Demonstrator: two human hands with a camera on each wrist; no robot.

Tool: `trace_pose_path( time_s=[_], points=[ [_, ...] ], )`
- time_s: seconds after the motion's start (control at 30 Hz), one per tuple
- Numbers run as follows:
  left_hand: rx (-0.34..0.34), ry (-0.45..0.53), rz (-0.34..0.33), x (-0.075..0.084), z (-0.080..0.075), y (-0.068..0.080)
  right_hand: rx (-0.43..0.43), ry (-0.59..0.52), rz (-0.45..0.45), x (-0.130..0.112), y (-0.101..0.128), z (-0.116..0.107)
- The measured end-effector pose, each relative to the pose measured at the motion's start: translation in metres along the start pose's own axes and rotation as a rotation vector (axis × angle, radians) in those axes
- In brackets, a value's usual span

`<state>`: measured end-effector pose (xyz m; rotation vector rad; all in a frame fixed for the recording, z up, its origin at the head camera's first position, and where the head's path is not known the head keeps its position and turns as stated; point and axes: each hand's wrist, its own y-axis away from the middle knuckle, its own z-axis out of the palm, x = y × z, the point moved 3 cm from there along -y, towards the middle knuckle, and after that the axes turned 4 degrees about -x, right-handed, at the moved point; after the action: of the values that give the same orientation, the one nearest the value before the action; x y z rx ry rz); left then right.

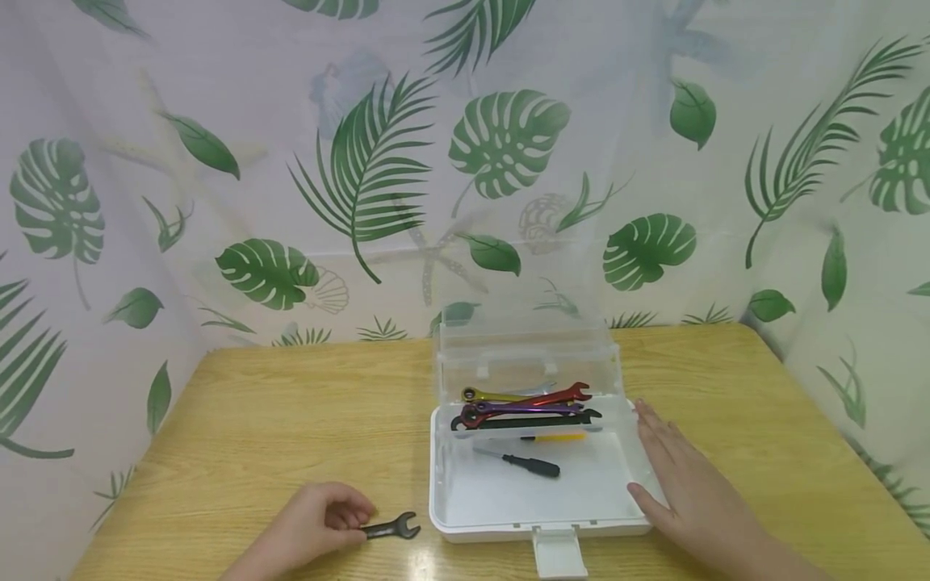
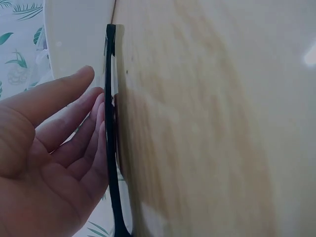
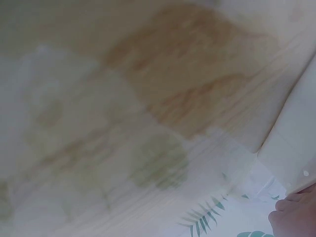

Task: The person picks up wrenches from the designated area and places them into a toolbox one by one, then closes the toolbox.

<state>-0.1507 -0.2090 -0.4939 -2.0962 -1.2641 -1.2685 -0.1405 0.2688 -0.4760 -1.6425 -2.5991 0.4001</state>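
A dark open-end wrench (image 1: 392, 527) lies on the wooden table, left of a white toolbox (image 1: 465, 534). My left hand (image 1: 320, 520) is over the wrench's near part, hiding it in the head view. In the left wrist view, the left fingertips (image 2: 100, 111) meet the side of the wrench (image 2: 111, 133), and the thumb stands apart from it. My right hand (image 1: 686, 472) rests with extended fingers against the toolbox's right wall. Several coloured wrenches (image 1: 526, 407) sit in the raised clear tray. A black-handled screwdriver (image 1: 534, 466) lies on the box floor.
The toolbox's clear lid (image 1: 526, 331) stands raised at the back. A yellow-orange handled tool (image 1: 559, 437) lies partly under the tray. The front latch (image 1: 559, 553) hangs down over the table (image 1: 312, 420). Leaf-patterned cloth (image 1: 508, 48) surrounds the table's back and sides.
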Motion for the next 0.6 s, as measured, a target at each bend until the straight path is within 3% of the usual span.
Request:
trace_pose_path(
  time_s=[0.13,0.43,0.6],
  points=[
    [-0.017,-0.034,0.012,-0.0016,-0.0002,-0.0002,-0.005,-0.004,0.008,0.0002,-0.0006,0.0003],
    [-0.008,-0.226,0.069,-0.0022,-0.0003,-0.0012,-0.071,-0.026,0.053,-0.0006,-0.0025,-0.0016],
    [-0.023,-0.244,0.065,0.0003,-0.0009,-0.0003,-0.071,-0.023,0.052,-0.0015,-0.0021,-0.0023]
  ],
)
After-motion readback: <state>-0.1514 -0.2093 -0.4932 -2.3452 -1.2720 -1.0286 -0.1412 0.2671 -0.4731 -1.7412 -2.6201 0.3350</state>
